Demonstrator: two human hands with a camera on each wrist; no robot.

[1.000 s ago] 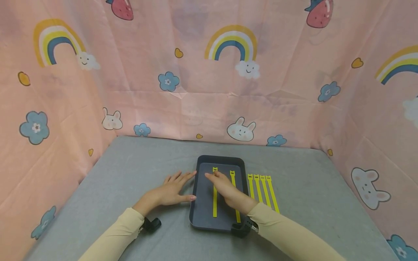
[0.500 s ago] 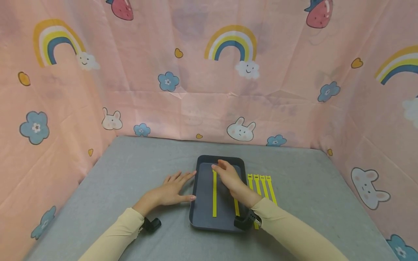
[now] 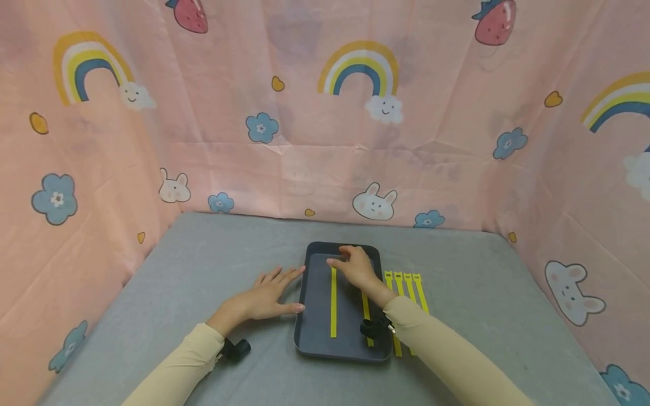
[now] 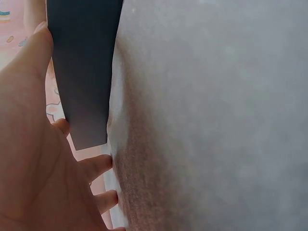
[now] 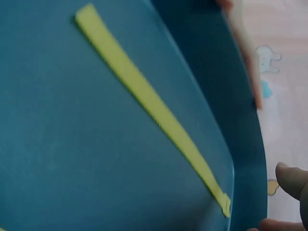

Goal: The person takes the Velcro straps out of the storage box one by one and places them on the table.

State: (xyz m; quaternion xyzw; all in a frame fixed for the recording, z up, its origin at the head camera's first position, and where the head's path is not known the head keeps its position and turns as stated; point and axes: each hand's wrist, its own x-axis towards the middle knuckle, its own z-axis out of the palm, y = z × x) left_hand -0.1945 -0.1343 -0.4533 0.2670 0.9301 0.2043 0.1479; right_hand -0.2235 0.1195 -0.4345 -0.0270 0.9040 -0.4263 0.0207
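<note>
A dark grey tray lies on the cloth-covered table with two yellow slotted cable straps in it. My left hand is spread beside the tray, its thumb and index finger touching the left rim; the left wrist view shows the thumb at the tray wall. Over the far end of the tray is my right hand, thumb and fingers apart with nothing between them. Its thumb overlaps the top of the left strap, which lies flat in the right wrist view. The hand and wrist partly hide the right strap.
Several more yellow straps lie side by side on the table, just right of the tray, partly behind the right sleeve. Grey cloth covers the table. A pink patterned curtain stands around the back and sides.
My right hand has moved from over the middle of the tray toward its far end, spreading thumb and fingers. The left hand, tray and straps keep their places.
</note>
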